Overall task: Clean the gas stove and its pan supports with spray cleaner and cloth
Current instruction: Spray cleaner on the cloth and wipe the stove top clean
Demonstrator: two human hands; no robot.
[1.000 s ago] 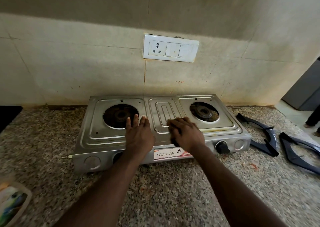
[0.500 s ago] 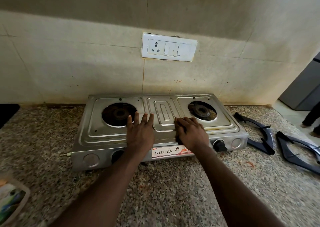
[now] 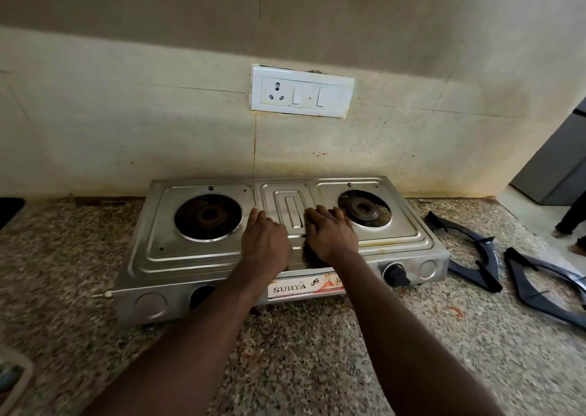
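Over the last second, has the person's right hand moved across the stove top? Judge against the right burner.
Yes. The right hand has slid away from the front edge, toward the right burner.

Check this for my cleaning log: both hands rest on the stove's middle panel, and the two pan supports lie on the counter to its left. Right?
Not quite. The head view shows the two pan supports on the counter to the stove's right. The left hand and right hand do rest on its middle panel.

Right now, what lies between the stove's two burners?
In the head view, the ribbed centre panel of the stove, with both hands on it: left hand, right hand.
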